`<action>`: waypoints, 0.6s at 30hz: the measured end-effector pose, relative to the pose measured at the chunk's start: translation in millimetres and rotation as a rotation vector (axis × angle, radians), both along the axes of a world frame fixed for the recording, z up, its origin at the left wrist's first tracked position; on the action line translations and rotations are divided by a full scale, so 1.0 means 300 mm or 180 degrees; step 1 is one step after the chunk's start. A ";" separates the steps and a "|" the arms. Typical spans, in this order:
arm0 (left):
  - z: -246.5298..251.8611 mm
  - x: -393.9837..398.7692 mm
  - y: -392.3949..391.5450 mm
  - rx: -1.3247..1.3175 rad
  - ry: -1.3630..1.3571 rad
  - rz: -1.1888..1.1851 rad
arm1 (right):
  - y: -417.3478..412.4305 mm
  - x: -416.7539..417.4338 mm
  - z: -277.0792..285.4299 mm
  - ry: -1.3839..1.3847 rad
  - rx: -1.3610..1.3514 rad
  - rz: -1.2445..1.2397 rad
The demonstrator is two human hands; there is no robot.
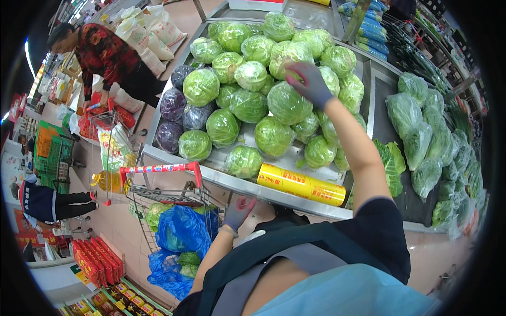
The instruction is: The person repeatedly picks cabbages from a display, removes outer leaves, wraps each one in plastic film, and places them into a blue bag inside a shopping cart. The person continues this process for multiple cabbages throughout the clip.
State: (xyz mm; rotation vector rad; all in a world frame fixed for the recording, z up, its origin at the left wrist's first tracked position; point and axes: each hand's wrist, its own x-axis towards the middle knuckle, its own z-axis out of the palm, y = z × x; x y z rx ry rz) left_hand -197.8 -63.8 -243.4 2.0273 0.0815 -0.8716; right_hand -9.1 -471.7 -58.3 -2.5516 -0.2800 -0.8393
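My right hand (310, 85), in a grey glove with pink fingertips, is over a heap of plastic-wrapped green cabbages. Its fingers are apart and curved beside a pale cabbage (282, 59), just above a greener cabbage (287, 104); whether it touches either is unclear. My left hand (240, 213), gloved the same way, hangs with loosely bent fingers below the metal edge of the display stand (237, 182), beside a shopping cart (158, 192). I see nothing in it. A yellow roll of cling film (302, 185) lies along the stand's front edge. Wrapped purple cabbages (173, 104) sit at the heap's left.
The cart holds blue plastic bags (184, 229) with cabbages inside. Bagged leafy greens (429, 130) fill the neighbouring stand at right. A person (112, 59) in a patterned top bends over another cart at upper left; another person (39, 200) in a dark vest stands farther off.
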 end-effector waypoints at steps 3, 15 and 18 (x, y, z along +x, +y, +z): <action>-0.002 -0.026 -0.012 -0.0422 0.1253 0.0463 | 0.131 -0.522 -0.090 0.1611 0.1421 -0.0274; -0.462 -0.005 -0.225 -0.1978 0.2142 0.1305 | 0.333 -1.533 -0.892 0.2064 0.6409 -0.2539; -0.361 -0.020 -0.247 -0.1499 0.1818 0.1335 | 0.364 -1.433 -0.922 0.1482 0.6993 -0.2361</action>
